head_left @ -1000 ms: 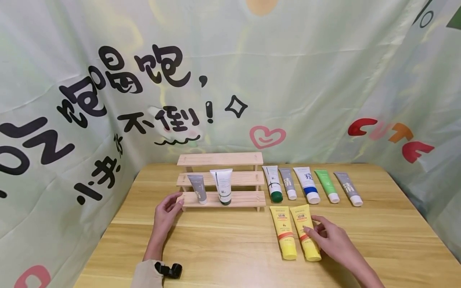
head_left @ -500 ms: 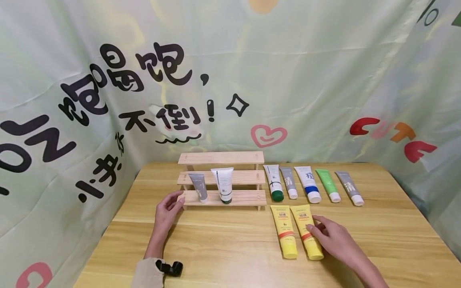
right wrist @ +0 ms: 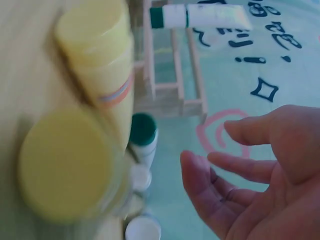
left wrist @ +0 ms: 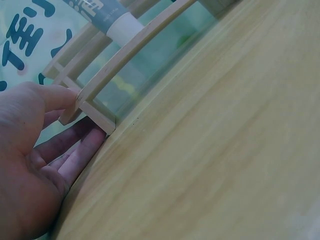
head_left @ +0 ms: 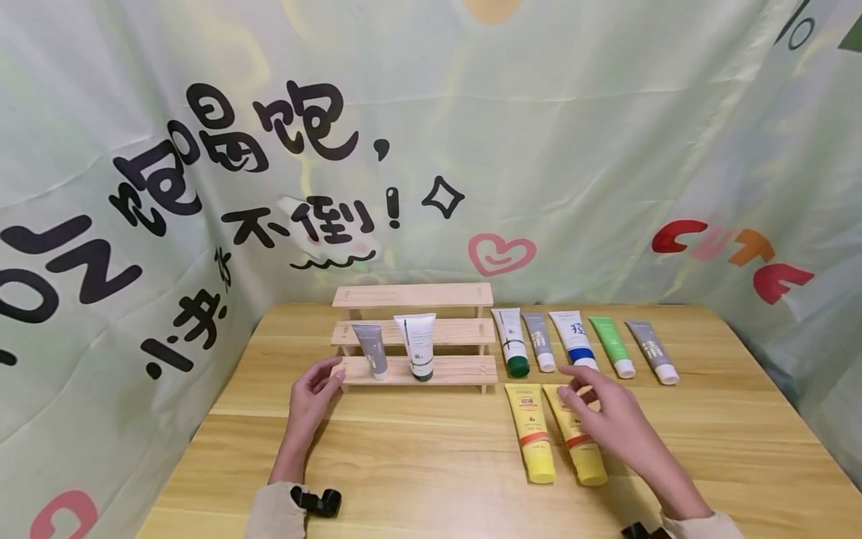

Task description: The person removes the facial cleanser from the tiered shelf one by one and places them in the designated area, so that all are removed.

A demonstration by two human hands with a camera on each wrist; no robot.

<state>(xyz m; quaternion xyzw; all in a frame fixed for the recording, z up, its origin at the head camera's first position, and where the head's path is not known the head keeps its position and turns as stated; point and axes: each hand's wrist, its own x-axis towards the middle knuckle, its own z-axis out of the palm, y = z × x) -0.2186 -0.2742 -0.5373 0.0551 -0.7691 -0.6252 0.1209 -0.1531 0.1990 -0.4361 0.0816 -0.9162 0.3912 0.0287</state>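
A three-step wooden rack (head_left: 465, 368) stands at the back, left of middle. My left hand (head_left: 311, 400) grips the left end of its lowest step; the left wrist view shows the thumb on the step end (left wrist: 84, 99) and fingers by the leg. On that step, a grey tube (head_left: 371, 350) and a white tube with a green cap (head_left: 419, 346) stand upright on their caps. Two yellow tubes lie on the table, a left one (head_left: 532, 434) and a right one (head_left: 587, 463). Over the right one hovers my right hand (head_left: 616, 415), holding nothing, fingers loosely bent, partly hiding it.
Behind the yellow tubes lies a row: a white green-capped tube (head_left: 512, 343), a small grey tube (head_left: 539, 343), a white-and-blue tube (head_left: 572, 337), a green tube (head_left: 611, 346) and another grey tube (head_left: 652, 352). A printed cloth (head_left: 592, 165) hangs behind the wooden table (head_left: 417, 464).
My right hand has left the right yellow tube, rising and moving slightly toward the back row. The left hand stays at the rack.
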